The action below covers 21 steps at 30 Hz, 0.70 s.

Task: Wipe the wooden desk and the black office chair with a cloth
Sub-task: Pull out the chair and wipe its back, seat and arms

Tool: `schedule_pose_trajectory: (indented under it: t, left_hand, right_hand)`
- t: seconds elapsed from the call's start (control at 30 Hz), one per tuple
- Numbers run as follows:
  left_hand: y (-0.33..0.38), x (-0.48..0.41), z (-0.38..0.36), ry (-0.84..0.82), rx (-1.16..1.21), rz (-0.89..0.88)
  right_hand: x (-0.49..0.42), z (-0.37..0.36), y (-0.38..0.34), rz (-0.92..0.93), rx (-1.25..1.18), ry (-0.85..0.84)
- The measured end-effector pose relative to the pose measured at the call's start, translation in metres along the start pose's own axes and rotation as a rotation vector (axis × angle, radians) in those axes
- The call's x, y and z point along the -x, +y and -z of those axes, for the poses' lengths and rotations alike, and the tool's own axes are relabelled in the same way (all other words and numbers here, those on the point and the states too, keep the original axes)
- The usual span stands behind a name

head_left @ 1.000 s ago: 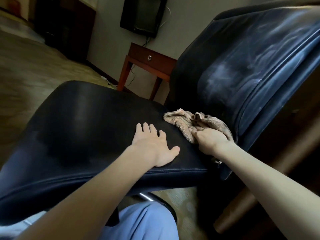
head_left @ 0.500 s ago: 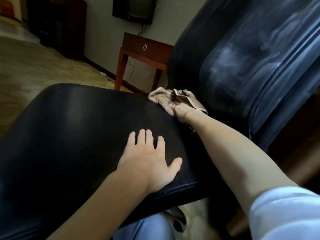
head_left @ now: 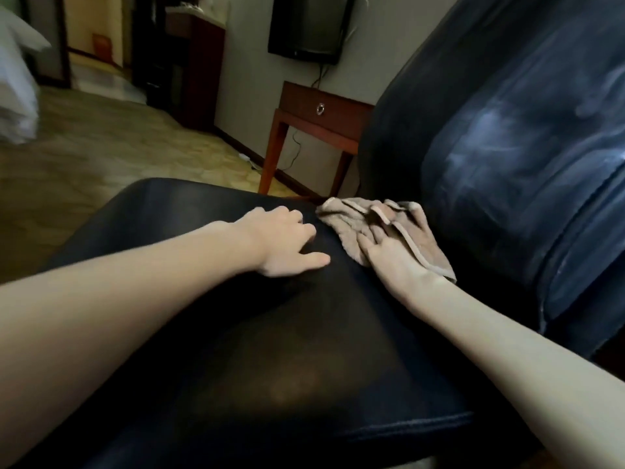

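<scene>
Right hand (head_left: pixel 395 265) presses cloth (head_left: pixel 345 228) flat onto chair seat (head_left: pixel 236 350); left hand (head_left: pixel 280 242) rests loosely spread beside it.

We list: glossy black leather office chair (head_left: pixel 257 350), its backrest (head_left: pixel 507 130) streaked whitish; crumpled beige terry cloth (head_left: pixel 348 225), paler hem; reddish-brown wooden side table (head_left: pixel 338 121); yellow-olive patterned carpet (head_left: pixel 118 154).

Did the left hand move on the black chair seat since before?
Yes. The left hand slid away from the front seam of the black leather chair seat, toward the backrest, and now rests beside the crumpled beige cloth.
</scene>
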<state>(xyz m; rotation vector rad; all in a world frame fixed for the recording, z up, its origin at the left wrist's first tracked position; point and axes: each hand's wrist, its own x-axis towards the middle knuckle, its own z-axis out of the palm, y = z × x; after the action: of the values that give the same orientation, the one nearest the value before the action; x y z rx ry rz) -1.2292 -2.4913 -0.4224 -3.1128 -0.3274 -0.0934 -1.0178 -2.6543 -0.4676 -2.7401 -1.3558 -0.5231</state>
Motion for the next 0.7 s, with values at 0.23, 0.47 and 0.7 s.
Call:
schedule_pose_trajectory:
  t: [0.23,0.47,0.7]
  left_hand:
    - [-0.039,-0.023,-0.050,-0.164,0.113,0.041]
    - [-0.040,-0.026,-0.058,-0.134,0.071,-0.011]
    - [-0.041,-0.030,-0.063,-0.108,0.087,-0.017]
  right_hand:
    - [-0.014,-0.005,0.012,-0.053,0.000,-0.058]
    - [-0.063,0.023,-0.015,-0.015,0.090,0.111]
    - [-0.158,-0.015,-0.017,-0.051,0.010,-0.092]
